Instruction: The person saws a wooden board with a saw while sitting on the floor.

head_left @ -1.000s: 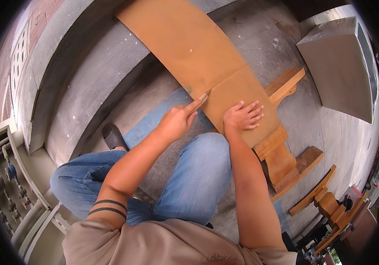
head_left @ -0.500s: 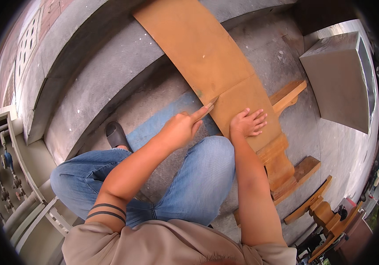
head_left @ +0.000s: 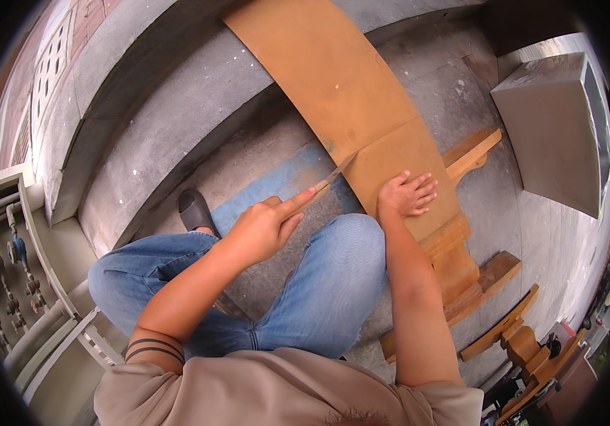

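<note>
The left hand [head_left: 262,231] grips a handsaw [head_left: 333,177], now drawn back toward the knee from the brown board [head_left: 362,121]'s edge; the right hand [head_left: 404,195] stays spread flat, pinning it on wooden supports [head_left: 472,153].

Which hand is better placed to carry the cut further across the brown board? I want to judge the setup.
Probably the left hand: it grips the blade, whose tip meets the board. The right hand lies flat on the board, steadying it.
</note>
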### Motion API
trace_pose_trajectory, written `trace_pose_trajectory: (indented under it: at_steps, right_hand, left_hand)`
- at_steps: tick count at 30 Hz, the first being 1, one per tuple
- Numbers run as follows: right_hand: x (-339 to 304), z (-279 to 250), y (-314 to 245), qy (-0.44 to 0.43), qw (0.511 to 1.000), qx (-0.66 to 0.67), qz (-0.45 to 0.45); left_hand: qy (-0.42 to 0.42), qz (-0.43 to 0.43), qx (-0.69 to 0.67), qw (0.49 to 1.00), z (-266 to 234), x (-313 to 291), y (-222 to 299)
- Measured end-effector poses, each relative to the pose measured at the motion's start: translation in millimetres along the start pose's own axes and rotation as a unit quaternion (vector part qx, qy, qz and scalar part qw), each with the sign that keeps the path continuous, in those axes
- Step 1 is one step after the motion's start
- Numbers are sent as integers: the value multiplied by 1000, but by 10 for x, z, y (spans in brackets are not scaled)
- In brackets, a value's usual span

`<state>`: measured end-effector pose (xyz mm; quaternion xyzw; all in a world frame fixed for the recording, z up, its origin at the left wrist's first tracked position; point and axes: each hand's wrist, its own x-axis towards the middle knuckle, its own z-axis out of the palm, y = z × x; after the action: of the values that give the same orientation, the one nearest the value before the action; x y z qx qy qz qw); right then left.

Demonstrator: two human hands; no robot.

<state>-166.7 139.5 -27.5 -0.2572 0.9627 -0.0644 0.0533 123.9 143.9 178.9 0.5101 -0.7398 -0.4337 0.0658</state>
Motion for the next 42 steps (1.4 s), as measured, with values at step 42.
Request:
trace_pose_trajectory:
  at_steps: [42]
  right_hand:
    - [-15,-10,5,-4,1000,9,-16]
  left_hand:
    - [-25,-15,-7,1000,81,445,-41]
